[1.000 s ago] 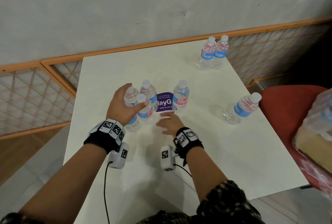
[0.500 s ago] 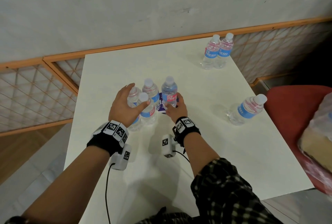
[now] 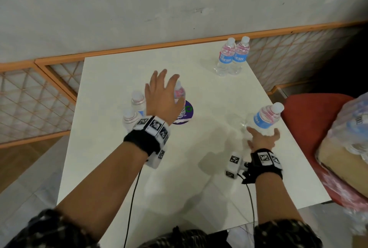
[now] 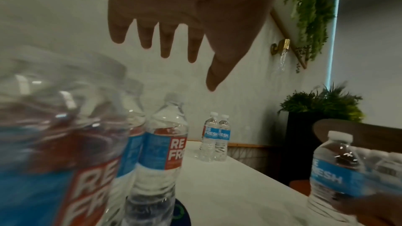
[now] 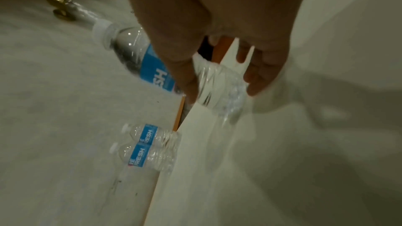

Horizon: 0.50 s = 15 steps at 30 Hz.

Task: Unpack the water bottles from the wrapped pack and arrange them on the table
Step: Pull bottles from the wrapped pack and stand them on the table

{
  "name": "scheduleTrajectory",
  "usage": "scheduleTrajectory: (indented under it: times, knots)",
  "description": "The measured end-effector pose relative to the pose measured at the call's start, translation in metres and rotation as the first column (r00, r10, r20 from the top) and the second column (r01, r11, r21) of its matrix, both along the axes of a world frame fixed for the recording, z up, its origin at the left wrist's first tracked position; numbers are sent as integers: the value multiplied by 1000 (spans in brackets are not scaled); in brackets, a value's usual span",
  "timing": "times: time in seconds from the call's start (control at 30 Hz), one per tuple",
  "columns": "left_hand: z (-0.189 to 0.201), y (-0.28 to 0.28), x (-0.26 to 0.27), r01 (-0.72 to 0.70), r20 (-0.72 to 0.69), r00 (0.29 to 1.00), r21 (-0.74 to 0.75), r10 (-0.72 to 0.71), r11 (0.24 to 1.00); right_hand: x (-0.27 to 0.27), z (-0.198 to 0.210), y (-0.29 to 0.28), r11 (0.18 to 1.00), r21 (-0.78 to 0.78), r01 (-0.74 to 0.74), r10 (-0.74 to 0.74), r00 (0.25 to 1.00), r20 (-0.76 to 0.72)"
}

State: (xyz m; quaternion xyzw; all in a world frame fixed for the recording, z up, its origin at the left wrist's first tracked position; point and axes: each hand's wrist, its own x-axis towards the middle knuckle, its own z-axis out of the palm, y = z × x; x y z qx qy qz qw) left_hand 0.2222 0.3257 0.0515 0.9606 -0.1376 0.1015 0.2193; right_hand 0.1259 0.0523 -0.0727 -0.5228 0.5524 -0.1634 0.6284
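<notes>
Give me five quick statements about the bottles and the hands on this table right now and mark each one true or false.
1. The right hand grips the lone bottle near the table's right edge. True.
2. The left hand holds a bottle. False: its fingers are spread and hold nothing, above the bottle cluster.
3. Two bottles stand together at the far right corner of the table. True.
4. The wrapped pack sits on the table. False: it is off the table, over the red chair to the right.
5. The purple sticker lies next to the two far bottles. False: it lies by the cluster under the left hand.
</notes>
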Motion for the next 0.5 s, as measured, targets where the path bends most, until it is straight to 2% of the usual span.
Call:
scheduleTrajectory:
  times: [0.1, 0.17, 0.3, 0.4, 0.5]
  knots:
    - [6, -19, 22, 17, -182, 983, 219, 24, 976, 1, 15, -3, 968, -91, -236, 243, 967, 72]
    - [8, -22, 37, 42, -255, 966, 293, 36, 955, 3, 23, 1, 953, -91, -290, 299, 948, 107]
    - [10, -20, 58, 31, -267, 962, 300, 53, 954, 11, 23, 30, 896, -102, -431, 442, 887, 132]
    - [11, -18, 65, 4, -277, 958, 289, 79, 957, 25, 9, 69, 807, -122, -578, 589, 803, 87]
    - [14, -17, 70, 16, -327, 941, 302, 88, 953, 43, 5, 114, 708, -117, -697, 706, 700, 103]
